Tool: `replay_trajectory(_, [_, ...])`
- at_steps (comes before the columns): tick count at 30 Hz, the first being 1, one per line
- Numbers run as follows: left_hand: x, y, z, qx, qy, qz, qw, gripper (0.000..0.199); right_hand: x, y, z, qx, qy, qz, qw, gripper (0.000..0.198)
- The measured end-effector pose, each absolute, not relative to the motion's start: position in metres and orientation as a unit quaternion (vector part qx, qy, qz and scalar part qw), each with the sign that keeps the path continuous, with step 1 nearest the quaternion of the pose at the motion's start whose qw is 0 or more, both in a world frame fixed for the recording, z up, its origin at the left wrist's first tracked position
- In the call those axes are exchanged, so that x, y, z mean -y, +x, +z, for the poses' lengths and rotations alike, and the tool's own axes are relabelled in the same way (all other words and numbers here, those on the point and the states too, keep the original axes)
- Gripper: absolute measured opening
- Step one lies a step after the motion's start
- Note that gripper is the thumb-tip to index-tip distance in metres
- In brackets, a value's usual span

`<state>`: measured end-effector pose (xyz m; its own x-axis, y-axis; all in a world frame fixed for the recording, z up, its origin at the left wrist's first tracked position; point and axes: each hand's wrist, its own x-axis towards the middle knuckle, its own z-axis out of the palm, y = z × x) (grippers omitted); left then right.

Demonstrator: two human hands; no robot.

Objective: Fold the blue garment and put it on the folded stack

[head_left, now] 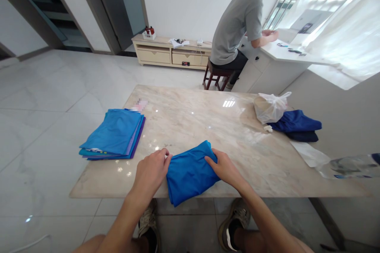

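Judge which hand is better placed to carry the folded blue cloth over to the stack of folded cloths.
Probably the left hand: it grips the blue cloth on the side facing the stack, which lies to the left on the table. The right hand would have to cross over.

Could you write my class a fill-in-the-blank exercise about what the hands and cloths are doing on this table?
1. Both hands, left hand and right hand, grip a folded ____ cloth.
2. The stack of folded cloths lies to the person's ____.
3. The white plastic bag rests beside a ____ blue garment.

Missing words: blue; left; dark
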<state>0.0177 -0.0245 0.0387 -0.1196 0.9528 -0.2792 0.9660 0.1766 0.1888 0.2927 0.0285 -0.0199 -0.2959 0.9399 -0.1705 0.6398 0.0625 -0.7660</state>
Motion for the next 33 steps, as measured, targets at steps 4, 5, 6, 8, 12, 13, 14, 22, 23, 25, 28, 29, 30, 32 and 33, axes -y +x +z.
replay_trajectory(4, [0.025, 0.018, 0.037, -0.744, 0.645, -0.021, 0.172, 0.033, -0.028, 0.291, -0.022, 0.705, -0.559, 0.393, 0.190, 0.024])
replay_trajectory(5, [0.025, 0.018, 0.037, -0.743, 0.646, -0.020, 0.172, 0.033, -0.028, 0.291, -0.023, 0.705, -0.559, 0.392, 0.189, 0.024])
replay_trajectory(6, [0.025, 0.018, 0.036, -0.743, 0.646, -0.021, 0.173, 0.033, -0.028, 0.291, -0.023, 0.705, -0.560, 0.392, 0.188, 0.025])
replay_trajectory(8, [0.026, 0.018, 0.036, -0.743, 0.646, -0.024, 0.174, 0.034, -0.028, 0.290, -0.024, 0.706, -0.562, 0.390, 0.184, 0.026])
replay_trajectory(12, [0.026, 0.017, 0.040, -0.746, 0.640, -0.028, 0.180, 0.034, -0.028, 0.290, -0.024, 0.704, -0.561, 0.394, 0.186, 0.027])
replay_trajectory(13, [0.026, 0.018, 0.040, -0.746, 0.640, -0.025, 0.183, 0.034, -0.028, 0.290, -0.024, 0.703, -0.560, 0.396, 0.188, 0.027])
replay_trajectory(14, [0.026, 0.019, 0.040, -0.745, 0.639, -0.018, 0.189, 0.033, -0.028, 0.290, -0.025, 0.702, -0.561, 0.396, 0.190, 0.027])
replay_trajectory(22, [0.040, 0.059, 0.006, -0.632, 0.624, 0.203, 0.412, 0.033, -0.022, 0.279, -0.016, 0.691, -0.561, 0.388, 0.239, 0.028])
replay_trajectory(23, [0.042, 0.066, 0.000, -0.619, 0.606, 0.237, 0.440, 0.037, -0.019, 0.276, -0.013, 0.690, -0.555, 0.392, 0.249, 0.029])
replay_trajectory(25, [0.043, 0.077, -0.008, -0.606, 0.568, 0.284, 0.480, 0.045, -0.011, 0.269, -0.007, 0.684, -0.550, 0.397, 0.267, 0.028])
replay_trajectory(28, [0.040, 0.088, -0.012, -0.591, 0.525, 0.332, 0.514, 0.049, 0.004, 0.260, -0.001, 0.672, -0.543, 0.411, 0.293, 0.024])
replay_trajectory(29, [0.039, 0.090, -0.012, -0.582, 0.514, 0.353, 0.522, 0.049, 0.008, 0.257, 0.001, 0.671, -0.532, 0.417, 0.304, 0.026])
replay_trajectory(30, [0.038, 0.092, -0.011, -0.571, 0.498, 0.378, 0.532, 0.049, 0.012, 0.254, 0.003, 0.673, -0.517, 0.424, 0.317, 0.029])
replay_trajectory(32, [0.035, 0.095, -0.009, -0.559, 0.442, 0.425, 0.558, 0.049, 0.020, 0.248, 0.006, 0.684, -0.476, 0.434, 0.341, 0.037])
replay_trajectory(33, [0.034, 0.095, -0.007, -0.559, 0.402, 0.447, 0.570, 0.050, 0.023, 0.245, 0.009, 0.691, -0.457, 0.437, 0.350, 0.040])
